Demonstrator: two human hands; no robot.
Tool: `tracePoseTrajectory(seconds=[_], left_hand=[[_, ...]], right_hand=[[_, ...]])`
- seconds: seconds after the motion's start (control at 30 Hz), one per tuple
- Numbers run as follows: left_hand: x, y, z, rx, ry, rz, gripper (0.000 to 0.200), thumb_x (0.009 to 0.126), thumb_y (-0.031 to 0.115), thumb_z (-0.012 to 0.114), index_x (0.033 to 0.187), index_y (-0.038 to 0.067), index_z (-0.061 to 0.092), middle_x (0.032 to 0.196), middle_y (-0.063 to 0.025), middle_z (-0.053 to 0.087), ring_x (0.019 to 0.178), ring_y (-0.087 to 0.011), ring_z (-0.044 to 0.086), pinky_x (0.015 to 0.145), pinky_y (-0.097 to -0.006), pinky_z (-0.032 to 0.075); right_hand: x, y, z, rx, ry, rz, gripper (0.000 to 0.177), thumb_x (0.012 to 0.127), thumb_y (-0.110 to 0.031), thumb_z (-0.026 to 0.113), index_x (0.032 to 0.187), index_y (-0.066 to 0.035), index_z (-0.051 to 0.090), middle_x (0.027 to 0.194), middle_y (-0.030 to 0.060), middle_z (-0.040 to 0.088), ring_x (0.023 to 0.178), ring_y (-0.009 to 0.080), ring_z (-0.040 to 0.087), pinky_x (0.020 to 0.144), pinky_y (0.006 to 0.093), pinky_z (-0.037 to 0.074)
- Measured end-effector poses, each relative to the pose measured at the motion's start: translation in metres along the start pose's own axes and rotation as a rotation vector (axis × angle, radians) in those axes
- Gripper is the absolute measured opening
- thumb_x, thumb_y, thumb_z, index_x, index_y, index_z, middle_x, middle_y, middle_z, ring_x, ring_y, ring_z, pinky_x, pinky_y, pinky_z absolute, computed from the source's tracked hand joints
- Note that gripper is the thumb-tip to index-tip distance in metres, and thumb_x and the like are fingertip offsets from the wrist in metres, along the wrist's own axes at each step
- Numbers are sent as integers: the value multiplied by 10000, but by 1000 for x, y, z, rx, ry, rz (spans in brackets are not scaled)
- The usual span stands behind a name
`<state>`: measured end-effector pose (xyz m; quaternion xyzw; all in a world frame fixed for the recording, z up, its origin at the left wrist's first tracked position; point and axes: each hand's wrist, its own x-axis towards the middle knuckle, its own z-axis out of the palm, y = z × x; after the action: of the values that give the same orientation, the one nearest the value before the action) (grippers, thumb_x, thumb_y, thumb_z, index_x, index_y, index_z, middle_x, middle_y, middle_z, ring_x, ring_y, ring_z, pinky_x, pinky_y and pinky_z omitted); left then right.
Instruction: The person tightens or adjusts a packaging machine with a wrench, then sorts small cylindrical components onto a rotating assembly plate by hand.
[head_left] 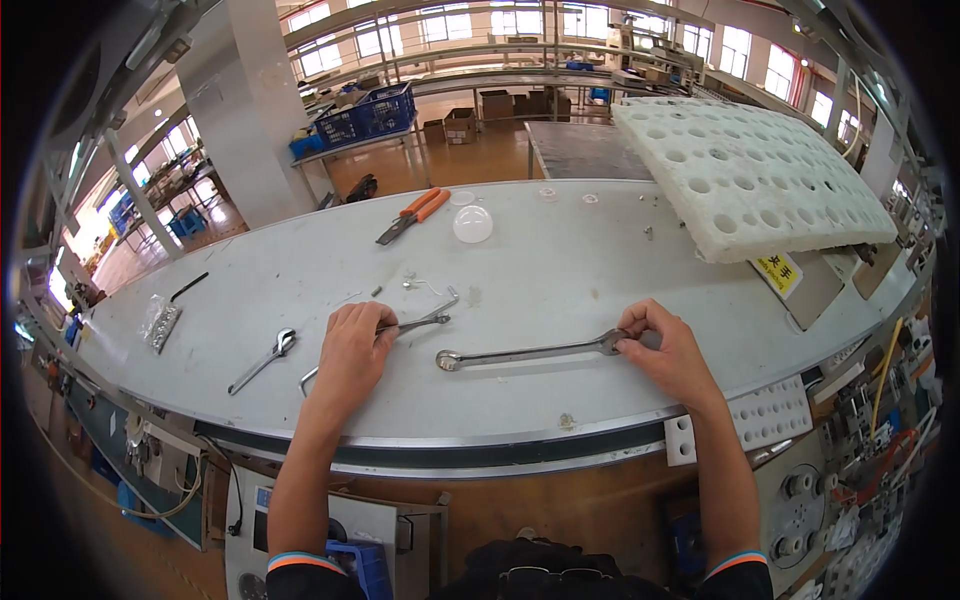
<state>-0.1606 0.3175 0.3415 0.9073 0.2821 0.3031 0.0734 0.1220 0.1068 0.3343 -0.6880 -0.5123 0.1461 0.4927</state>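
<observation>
On the pale tabletop, my right hand (660,345) pinches one end of a long combination wrench (530,353), whose other end points left. My left hand (352,345) is closed on a smaller wrench (420,322) that sticks out to the right from under the fingers. A bent metal rod (308,380) shows just below the left hand, and thin metal pieces (440,295) lie beyond it. Left of that hand lies an adjustable wrench (262,362). Farther back are orange-handled pliers (412,215) and a white dome (473,225).
A white foam tray with holes (760,175) overhangs the back right, above a yellow label (778,272). A bag of small parts (160,323) and a black hex key (190,286) lie at left. The table's metal edge (500,442) runs in front. Blue crates (365,118) stand behind.
</observation>
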Motion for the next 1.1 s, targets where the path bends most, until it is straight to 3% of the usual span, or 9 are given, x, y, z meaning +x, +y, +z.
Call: tracePoseTrajectory(seconds=[0.07,0.23,0.33,0.67,0.77,0.87,0.97,1.03,1.1], left_hand=[[0,-3,0,-8,14,16,109,789,40,595,886,24,547,871,-113,587,892,-284,528,807,-363,400],[-1,-2,5,-174,83,-113,111,831,34,566,923,9,510,841,-118,568,732,-249,561,672,-325,447],[-1,0,4,-162,56,-165,110,846,78,559,931,30,507,898,-123,579,767,-281,583,668,-358,458],[-3,2,1,-138,49,-195,137,813,35,587,947,17,562,902,-114,546,768,-264,585,671,-338,463],[-2,1,1,-131,92,-200,122,813,35,586,931,6,570,899,-113,546,754,-256,582,663,-329,460],[-2,-4,3,-150,122,-220,131,810,33,590,937,10,567,901,-121,555,745,-248,584,654,-331,457],[-2,-9,6,-173,186,-170,132,829,70,582,950,23,556,827,-121,587,700,-239,589,635,-332,452],[-2,-2,2,-174,135,-313,146,854,132,571,961,36,541,725,-104,605,642,-229,585,610,-325,442],[-2,0,0,-149,129,-328,155,862,154,565,962,39,536,692,-93,602,622,-223,579,598,-320,436]], right_hand=[[0,-2,1,0,8,10,160,721,-32,632,859,6,562,735,88,608,721,165,586,681,282,457],[-1,-3,1,-31,4,3,147,714,-57,651,843,-3,605,734,89,615,710,168,575,685,285,453],[-1,0,0,-63,5,-6,159,712,-66,657,853,-6,613,740,89,618,707,169,574,681,290,454],[-3,1,-2,-50,8,1,160,727,-26,605,882,9,614,787,105,624,751,175,580,698,293,455],[-3,2,-3,-42,-24,35,174,752,-23,597,925,-9,611,811,57,615,792,135,563,764,277,442],[-4,2,-2,-21,-3,-2,223,734,-6,561,950,5,618,795,106,618,767,183,580,711,299,458],[-5,3,-2,-24,-1,-4,243,731,-6,560,969,-5,614,784,97,607,755,182,573,705,297,457],[-4,2,-2,-42,5,-17,253,733,-9,560,981,-13,611,774,90,594,746,179,563,706,296,454],[-4,3,-2,-30,-3,-16,255,733,-10,561,983,-15,611,773,87,591,744,178,559,708,295,451]])
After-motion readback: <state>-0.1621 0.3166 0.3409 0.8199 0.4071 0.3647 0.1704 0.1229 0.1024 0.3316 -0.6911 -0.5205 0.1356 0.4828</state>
